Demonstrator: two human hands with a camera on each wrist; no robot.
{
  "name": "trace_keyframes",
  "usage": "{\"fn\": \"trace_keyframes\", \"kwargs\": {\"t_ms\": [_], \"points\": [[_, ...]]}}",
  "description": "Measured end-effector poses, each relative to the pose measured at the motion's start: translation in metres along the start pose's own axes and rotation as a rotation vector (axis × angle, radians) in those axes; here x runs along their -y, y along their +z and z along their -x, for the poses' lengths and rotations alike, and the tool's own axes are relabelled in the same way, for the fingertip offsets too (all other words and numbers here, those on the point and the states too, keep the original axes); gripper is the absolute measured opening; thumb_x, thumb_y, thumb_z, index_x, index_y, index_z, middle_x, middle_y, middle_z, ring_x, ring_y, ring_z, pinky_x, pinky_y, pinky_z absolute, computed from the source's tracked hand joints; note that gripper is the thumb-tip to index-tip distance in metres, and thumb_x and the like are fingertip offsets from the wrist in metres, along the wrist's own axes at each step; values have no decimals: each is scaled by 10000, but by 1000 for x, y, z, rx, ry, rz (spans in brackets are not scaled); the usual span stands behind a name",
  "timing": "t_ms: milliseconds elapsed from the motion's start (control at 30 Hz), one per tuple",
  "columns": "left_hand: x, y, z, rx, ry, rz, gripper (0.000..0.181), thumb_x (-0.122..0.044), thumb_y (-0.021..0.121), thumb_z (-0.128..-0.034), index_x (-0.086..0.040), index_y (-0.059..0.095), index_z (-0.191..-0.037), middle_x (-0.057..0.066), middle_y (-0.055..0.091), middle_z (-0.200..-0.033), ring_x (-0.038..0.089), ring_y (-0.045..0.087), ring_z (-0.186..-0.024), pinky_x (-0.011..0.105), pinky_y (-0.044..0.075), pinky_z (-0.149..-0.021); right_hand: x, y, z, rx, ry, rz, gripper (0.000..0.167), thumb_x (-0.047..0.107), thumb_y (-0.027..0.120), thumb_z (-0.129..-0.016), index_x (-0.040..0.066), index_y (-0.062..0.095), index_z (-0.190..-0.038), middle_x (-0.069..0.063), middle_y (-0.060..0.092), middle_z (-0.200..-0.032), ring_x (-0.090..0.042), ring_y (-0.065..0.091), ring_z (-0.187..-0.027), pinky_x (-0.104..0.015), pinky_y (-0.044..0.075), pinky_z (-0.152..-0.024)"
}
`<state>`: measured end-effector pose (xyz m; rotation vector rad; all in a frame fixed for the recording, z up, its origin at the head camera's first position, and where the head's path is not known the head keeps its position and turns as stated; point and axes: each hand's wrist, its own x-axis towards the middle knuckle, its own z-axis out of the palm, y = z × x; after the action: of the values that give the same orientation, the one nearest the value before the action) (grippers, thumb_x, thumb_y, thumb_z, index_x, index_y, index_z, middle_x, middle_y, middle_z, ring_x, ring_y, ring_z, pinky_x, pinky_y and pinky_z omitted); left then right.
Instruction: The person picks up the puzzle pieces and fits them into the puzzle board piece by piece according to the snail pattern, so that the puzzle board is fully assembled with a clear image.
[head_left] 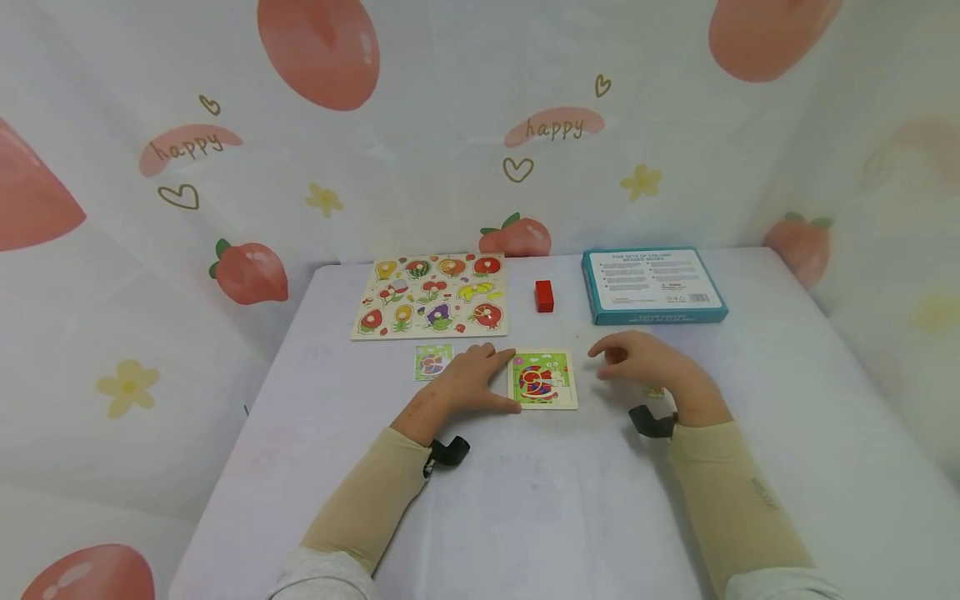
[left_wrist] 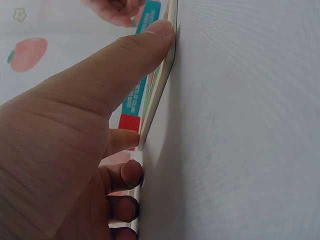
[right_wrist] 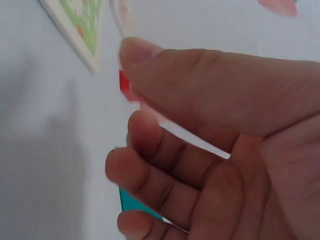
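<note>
A small square wooden jigsaw puzzle [head_left: 537,392] with a red-and-blue shelled animal on green lies on the table. Its lower right part shows a pale, bare patch. My left hand [head_left: 472,379] holds its left side, thumb at the near corner and index finger at the far one; the left wrist view shows the thumb [left_wrist: 145,47] on the board's edge. Right of the puzzle, my right hand [head_left: 648,362] hovers with loosely bent fingers, apart from the board. The right wrist view shows nothing between thumb and fingers [right_wrist: 145,170]. A small puzzle piece [head_left: 655,392] lies partly hidden beneath that hand.
A picture card [head_left: 433,362] lies left of the puzzle, partly behind the left hand. Farther back are a fruit peg board [head_left: 430,297], a red block [head_left: 544,296] and a flat teal box [head_left: 655,285]. A printed cloth backdrop [head_left: 435,167] rises behind the table.
</note>
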<state>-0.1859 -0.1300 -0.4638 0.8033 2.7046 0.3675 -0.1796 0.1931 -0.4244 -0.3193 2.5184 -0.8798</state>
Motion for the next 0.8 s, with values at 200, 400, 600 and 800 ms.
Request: {"fn": "trace_keyframes", "kwargs": {"t_ms": [200,400,600,800], "points": [[0,0,0,1,2,-5,1001,-671,760,-801,-232,365,-1610,35,498,-1362,198,455,-1157,392,425,-1025,-19,-14,7,5,35,-21,374,242,767,-920,86,671,-1246,-83,526,-945,-256,524,-907,-377,440,-744],[0,-1,0,0,-3,-1,1007,-674,762,-799,-236,361,-1612,41,487,-1397,205,452,-1183,403,422,-1042,-35,-22,11,19,79,-42,343,240,774,-911,70,669,-1190,-70,557,-935,-240,538,-895,-386,435,-783],[1,0,0,-2,-2,2,1006,-672,763,-798,-231,366,-1610,46,491,-1385,205,454,-1168,402,427,-1031,-48,-27,19,97,196,-112,363,220,808,-880,66,655,-1171,-96,622,-934,-279,561,-953,-423,416,-834],[1,1,0,-5,-2,9,1004,-667,766,-796,-234,368,-1610,55,489,-1395,211,454,-1175,407,425,-1038,-53,-28,26,136,276,-100,333,142,815,-837,65,631,-1104,-106,575,-962,-306,503,-986,-438,353,-812]]}}
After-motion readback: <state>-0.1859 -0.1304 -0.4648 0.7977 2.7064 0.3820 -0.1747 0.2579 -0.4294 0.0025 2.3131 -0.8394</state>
